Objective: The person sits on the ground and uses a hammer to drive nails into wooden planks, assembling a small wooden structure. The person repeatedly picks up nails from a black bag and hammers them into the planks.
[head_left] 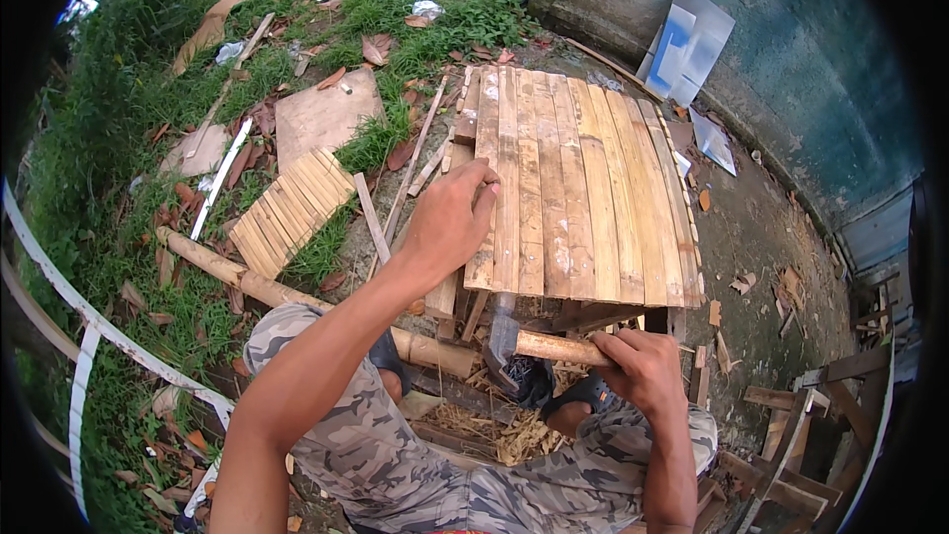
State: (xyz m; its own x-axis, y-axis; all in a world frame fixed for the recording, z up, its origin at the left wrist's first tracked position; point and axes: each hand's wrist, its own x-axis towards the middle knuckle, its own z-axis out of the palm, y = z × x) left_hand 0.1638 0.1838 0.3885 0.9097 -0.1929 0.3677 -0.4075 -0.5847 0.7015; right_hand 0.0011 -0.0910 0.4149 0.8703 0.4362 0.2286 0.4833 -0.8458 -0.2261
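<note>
My right hand (643,368) is wrapped round the wooden handle of a hammer (559,347). The hammer's dark metal head (503,336) points left, just off the near edge of a bench top of split bamboo slats (583,178). Over the left part of these slats is my left hand (457,210), with thumb and fingers pinched together. Whatever they may hold is too small or hidden to make out. The slats lie side by side, running away from me, on a wooden frame partly hidden beneath them.
A smaller panel of bamboo strips (290,210) leans on the grass by a bamboo pole (252,285). Past it lies a flat board (328,117). Wood shavings (529,438) litter the ground between my feet. Wooden frames (791,445) stand at right, near a blue-green wall (791,69).
</note>
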